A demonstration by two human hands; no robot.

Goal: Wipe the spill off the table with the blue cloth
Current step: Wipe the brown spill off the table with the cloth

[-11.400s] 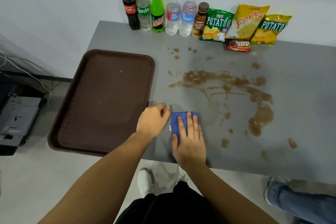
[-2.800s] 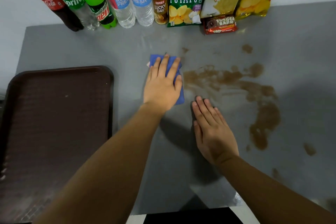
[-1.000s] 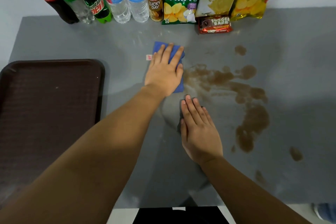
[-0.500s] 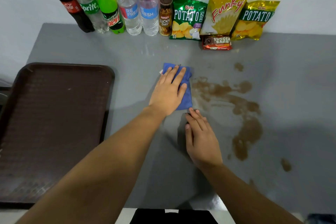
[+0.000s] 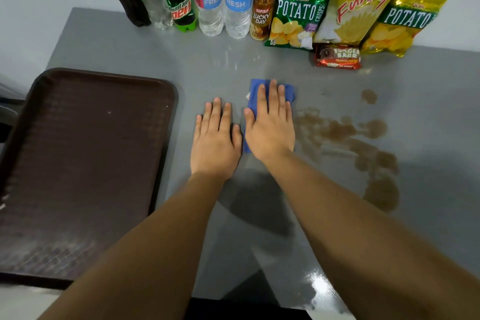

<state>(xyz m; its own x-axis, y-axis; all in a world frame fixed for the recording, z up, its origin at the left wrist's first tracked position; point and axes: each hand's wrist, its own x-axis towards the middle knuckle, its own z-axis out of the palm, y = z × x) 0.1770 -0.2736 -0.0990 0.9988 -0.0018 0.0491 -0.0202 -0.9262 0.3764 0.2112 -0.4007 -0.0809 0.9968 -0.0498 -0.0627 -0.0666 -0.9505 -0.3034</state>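
Observation:
The blue cloth lies folded on the grey table, just left of the brown spill. My right hand presses flat on the cloth and covers most of it. My left hand rests beside it on the bare table, palm down with fingers apart, holding nothing. The spill runs right from the cloth in streaks and curves down to a larger puddle. A small separate drop sits further back.
A dark brown tray fills the left side of the table. Several drink bottles stand along the back wall, with chip bags and a small red snack pack to their right. The table's near edge is at my waist.
The hands have swapped. My left hand came off the cloth and now lies on the table to its left. My right hand moved from the table onto the cloth.

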